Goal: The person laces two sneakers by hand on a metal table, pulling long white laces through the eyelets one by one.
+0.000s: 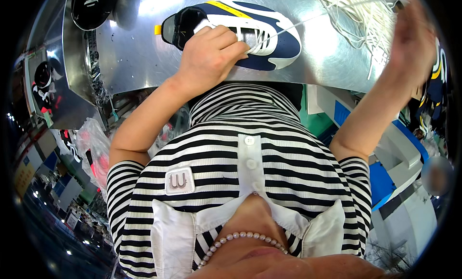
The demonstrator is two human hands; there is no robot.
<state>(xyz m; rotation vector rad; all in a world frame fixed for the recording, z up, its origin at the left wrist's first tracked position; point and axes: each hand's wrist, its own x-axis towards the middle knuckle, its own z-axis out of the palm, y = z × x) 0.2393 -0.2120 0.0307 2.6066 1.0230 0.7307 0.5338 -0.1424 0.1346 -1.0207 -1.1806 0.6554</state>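
A navy and white sneaker (288,42) with a yellow stripe lies on its sole on the metal table, toe to the right. My left hand (209,57) is closed on its near side, thumb and fingertips pinched at the lacing. White shoelace (308,22) is threaded through the holes by the toe. From there one length runs taut up to the right, to my raised right hand (413,40). That hand is closed around the lace's far end, and motion blurs its fingers somewhat. Part of the shoe's opening is hidden behind my left hand.
Loose white laces (358,14) lie heaped on the metal table (134,52) at the right. A black shoe (92,12) sits at the far left. More navy shoes (435,81) stand beyond my right arm. A clear plastic bag (91,144) hangs by my left elbow.
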